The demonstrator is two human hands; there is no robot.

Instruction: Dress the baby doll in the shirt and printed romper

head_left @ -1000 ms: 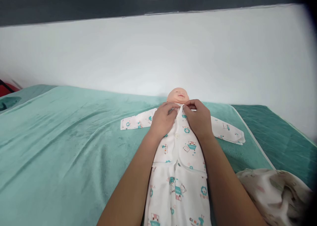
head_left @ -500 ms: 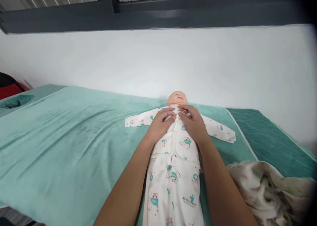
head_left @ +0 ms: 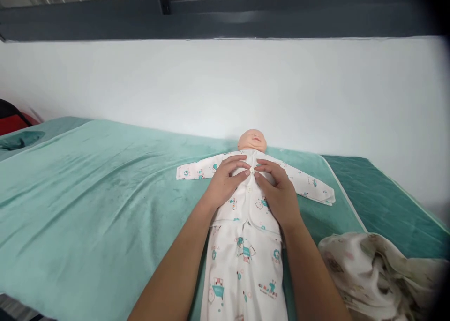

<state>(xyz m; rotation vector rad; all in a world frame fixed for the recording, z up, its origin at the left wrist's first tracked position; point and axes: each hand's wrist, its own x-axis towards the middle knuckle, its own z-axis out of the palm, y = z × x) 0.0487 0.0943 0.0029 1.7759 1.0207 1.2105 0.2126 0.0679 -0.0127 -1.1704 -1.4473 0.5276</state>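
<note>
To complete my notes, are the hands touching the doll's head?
No, left hand and right hand are on the shirt, below the head.

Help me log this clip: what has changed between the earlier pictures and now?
The left hand and the right hand have moved from the neckline down to the chest of the printed top, where their fingertips come close together at its front opening. The doll still lies face up on the green blanket, sleeves spread, with the bundled cloth to the right.

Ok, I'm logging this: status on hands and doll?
Left hand, right hand at shirt front. Doll face-up, sleeves spread. Cloth beside right forearm, not blocking.
</note>
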